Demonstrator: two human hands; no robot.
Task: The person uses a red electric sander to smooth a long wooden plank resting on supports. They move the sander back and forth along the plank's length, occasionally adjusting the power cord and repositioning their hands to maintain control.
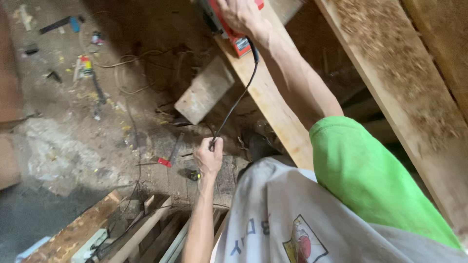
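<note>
My right hand (240, 14) rests on top of a red power tool (237, 41) that sits on a long pale wooden plank (273, 104) at the top of the view. A black power cord (239, 97) runs from the tool down to my left hand (208, 157), which is closed around it low beside the plank. The tool's front part is cut off by the frame edge. My green sleeve and grey shirt fill the lower right.
A wide board covered in sawdust (390, 68) lies to the right. A short wood block (204, 90) sits under the plank. The dirt floor holds loose wires, a red-handled tool (165, 160) and scraps. Stacked wood pieces (136, 234) lie at the bottom left.
</note>
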